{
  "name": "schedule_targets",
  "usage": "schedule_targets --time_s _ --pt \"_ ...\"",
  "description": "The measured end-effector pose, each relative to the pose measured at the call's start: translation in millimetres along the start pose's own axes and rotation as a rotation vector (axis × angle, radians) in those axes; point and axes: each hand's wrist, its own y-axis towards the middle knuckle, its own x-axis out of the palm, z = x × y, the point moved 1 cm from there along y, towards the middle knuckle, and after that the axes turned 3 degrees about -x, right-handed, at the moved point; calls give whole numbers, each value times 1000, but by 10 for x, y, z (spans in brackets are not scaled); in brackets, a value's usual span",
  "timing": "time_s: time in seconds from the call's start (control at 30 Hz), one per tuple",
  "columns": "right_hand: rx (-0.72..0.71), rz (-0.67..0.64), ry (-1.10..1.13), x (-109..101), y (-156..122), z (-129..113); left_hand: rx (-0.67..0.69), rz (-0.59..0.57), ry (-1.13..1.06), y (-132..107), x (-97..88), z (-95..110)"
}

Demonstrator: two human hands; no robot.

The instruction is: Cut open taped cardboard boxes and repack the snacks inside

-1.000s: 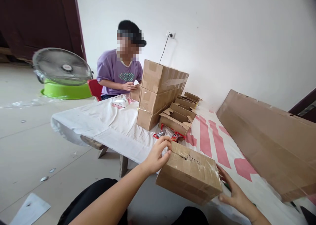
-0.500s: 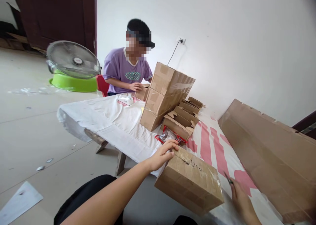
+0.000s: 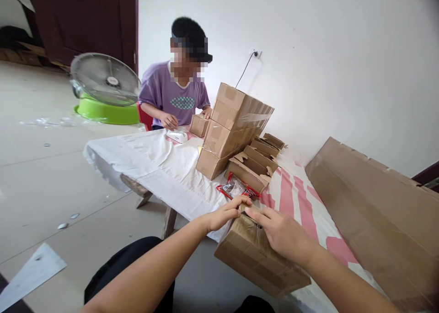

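Note:
A taped cardboard box [image 3: 257, 256] sits tilted at the table's near edge. My left hand [image 3: 228, 212] grips its far left corner, fingers curled over the top edge. My right hand [image 3: 284, 233] is closed over the same top, fingertips near a dark gap in the flap. The thin pointed tool seen in it earlier is mostly hidden by the fingers. Just beyond my left hand lies a red-edged clear packet [image 3: 236, 187], against an open cardboard box [image 3: 250, 169].
Stacked closed boxes [image 3: 222, 137] stand mid-table beside a row of open ones. Across the table, a person in purple [image 3: 174, 95] touches a small box [image 3: 199, 125] near a white tape dispenser [image 3: 177, 136]. A large cardboard sheet [image 3: 370, 221] leans at right; a fan [image 3: 106, 79] stands left.
My right hand has moved left from beside the box onto its top, near my left hand, which stays at the corner. Across the table, the person's one hand has shifted toward the tape dispenser.

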Motion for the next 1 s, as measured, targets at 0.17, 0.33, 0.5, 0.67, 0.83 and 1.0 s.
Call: schedule_targets --time_s 0.17,0.33,0.5,0.67,0.83,1.0 --pt "40 -151 -107 -68 48 -22 -8 -26 -1 22 -9 -5" --pt "37 -201 -122 -40 -105 43 -29 -33 34 32 -15 1" --pt "58 -199 -162 24 -375 201 -23 -29 52 42 -29 -43" --pt "96 -161 -145 8 -735 348 -4 -15 37 59 -37 -143" --pt "126 -110 -82 -41 -1004 426 -37 -11 43 54 -14 -107" --pt "151 -134 -81 -83 -1121 450 -29 -9 80 43 28 14"
